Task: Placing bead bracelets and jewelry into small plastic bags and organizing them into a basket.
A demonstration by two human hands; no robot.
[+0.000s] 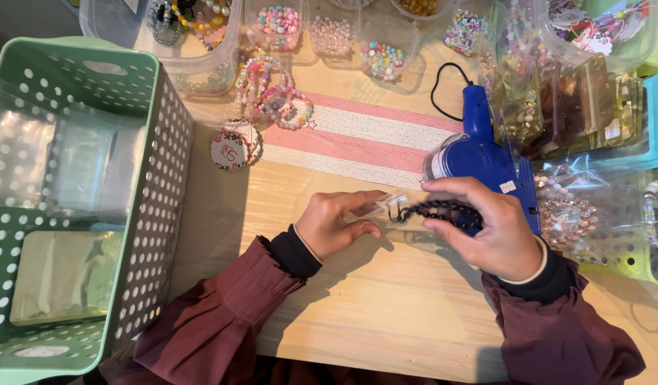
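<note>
The person works over the wooden table (386,299). The right hand (496,228) has its fingers curled around a black bead bracelet (432,209), which hangs between the two hands, just in front of the blue tag gun (486,153). The left hand (336,224) pinches a small clear bag (382,205) between thumb and fingers, and the bag's mouth meets the bracelet's end. The step in hand seems to be packing the bracelet into the bag. The next move likely needs the bag mouth held open while the beads are fed in slowly, so they do not catch on the edge. A green basket (157,214) with more clear bags stands at the left.
</note>
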